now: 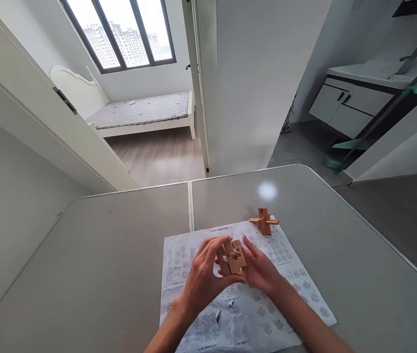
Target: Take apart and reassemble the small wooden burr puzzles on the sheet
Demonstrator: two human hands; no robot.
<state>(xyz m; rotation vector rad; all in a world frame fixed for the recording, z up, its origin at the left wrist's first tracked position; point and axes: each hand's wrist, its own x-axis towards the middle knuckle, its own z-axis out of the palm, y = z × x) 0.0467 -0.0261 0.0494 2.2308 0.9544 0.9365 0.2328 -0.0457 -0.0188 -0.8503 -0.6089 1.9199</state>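
So it's just 1 cam here, worn on the person's head, looking forward and steeply down across the table [101,255]. The left hand [203,269] and right hand [262,269] show up low and near the middle, pretty close to the lens, with the forearms [304,314] running in from the bottom edge. Really wide view, too: the table's far edge crosses around mid-height, and way past it you get the bed [145,110] and window [122,29] up left, plus a sink cabinet [359,110] up right.
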